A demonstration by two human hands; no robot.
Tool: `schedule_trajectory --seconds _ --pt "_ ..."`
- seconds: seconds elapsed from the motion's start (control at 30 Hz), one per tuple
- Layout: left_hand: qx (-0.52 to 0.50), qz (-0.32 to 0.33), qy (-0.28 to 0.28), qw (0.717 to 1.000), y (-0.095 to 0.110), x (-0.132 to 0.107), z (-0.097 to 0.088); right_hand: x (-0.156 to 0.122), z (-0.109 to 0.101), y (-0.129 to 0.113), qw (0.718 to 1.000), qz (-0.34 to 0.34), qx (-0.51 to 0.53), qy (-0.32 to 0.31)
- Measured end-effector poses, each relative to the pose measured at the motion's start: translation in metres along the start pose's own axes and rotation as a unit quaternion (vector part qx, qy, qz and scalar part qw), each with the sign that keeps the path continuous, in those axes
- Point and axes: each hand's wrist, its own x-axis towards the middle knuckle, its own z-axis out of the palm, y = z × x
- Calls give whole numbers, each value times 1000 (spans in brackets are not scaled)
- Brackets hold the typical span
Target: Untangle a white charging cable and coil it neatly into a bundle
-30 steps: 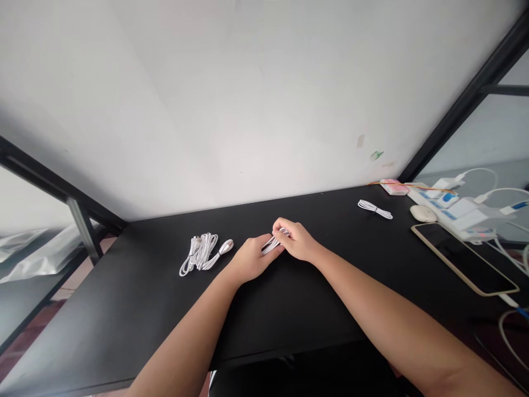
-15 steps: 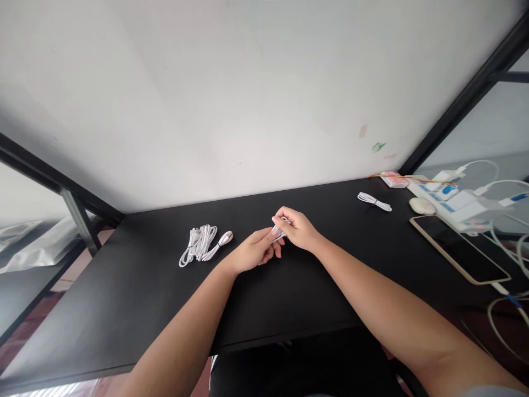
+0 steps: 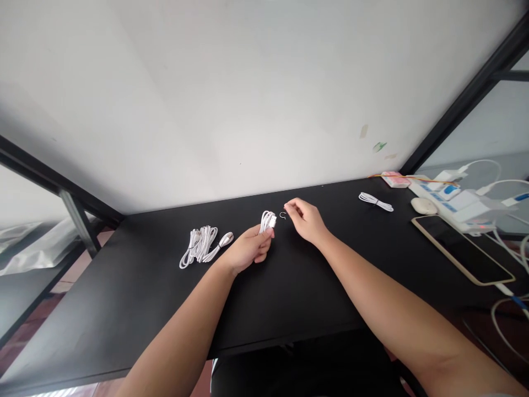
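Note:
A coiled white charging cable (image 3: 266, 221) with its plug end showing is gripped in my left hand (image 3: 250, 249), between thumb and fingers. My right hand (image 3: 305, 220) is pinched shut just to the right of it, apart from the cable. At its fingertips shows a thin curled twist tie (image 3: 283, 215), seen as a fine bright curve against the black. Left of my left hand, several bundled white cables (image 3: 201, 242) lie in a pile on the black desk (image 3: 136, 309), some with dark ties around them.
A tied white cable (image 3: 375, 202) lies at the back right. Beyond it are a pink-and-white box (image 3: 395, 180), a white rounded case (image 3: 424, 206), a phone (image 3: 460, 249) and a power strip (image 3: 430, 192) with chargers and wires. A white wall (image 3: 239, 110) stands behind the desk.
My hands were together on the coiled cable and have separated. My right hand has moved slightly right and up with the twist tie; my left keeps the cable, now lifted more into view.

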Motion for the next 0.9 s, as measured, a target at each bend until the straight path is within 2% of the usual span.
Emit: schedule_trajectory --seconds 0.07,0.2,0.37,0.47,0.63,0.9 --pt "-1 -1 49 999 3 1 -2 4 -3 16 996 18 -78 27" --pt "-2 -9 93 996 7 2 -6 7 -4 38 990 43 -131 -19" --pt "-89 -52 76 992 10 5 -8 9 3 43 985 31 -157 -66" --pt "-111 -46 79 990 11 6 -7 11 6 42 983 32 -164 -73" --pt "-16 -11 107 994 8 5 -5 12 7 36 983 36 -167 -67" --pt "80 -30 146 986 4 9 -4 12 12 28 982 28 -173 -74"
